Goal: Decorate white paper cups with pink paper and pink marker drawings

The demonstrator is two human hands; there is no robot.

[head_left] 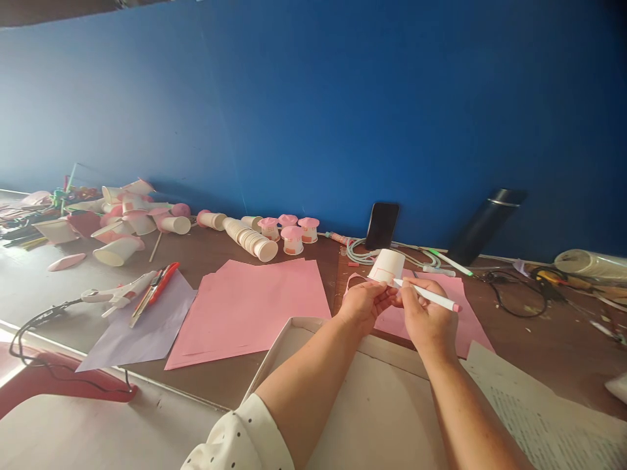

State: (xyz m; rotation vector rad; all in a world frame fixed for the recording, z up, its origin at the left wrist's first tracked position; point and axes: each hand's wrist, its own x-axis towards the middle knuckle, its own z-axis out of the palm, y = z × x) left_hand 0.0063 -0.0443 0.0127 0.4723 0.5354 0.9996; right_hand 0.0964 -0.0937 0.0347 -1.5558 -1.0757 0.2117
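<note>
A white paper cup [390, 262] is held upside down by its rim in my left hand [366, 301]. Thin pink lines are drawn on its side. My right hand [427, 313] is closed around a white felt-tip pen [434, 297] with a pink end. The pen's tip meets the cup near its lower edge. Under and behind my hands lies pink paper [470, 313]. A shallow white box [386, 398] sits below my forearms.
A stack of pink sheets [255, 303] lies left, beside a glue gun [120, 292] and a red cutter [155, 292]. Behind stand nested paper cups [249, 238] and several cups with pink tops [292, 240]. A phone [383, 225] and a black bottle [487, 225] lean on the wall.
</note>
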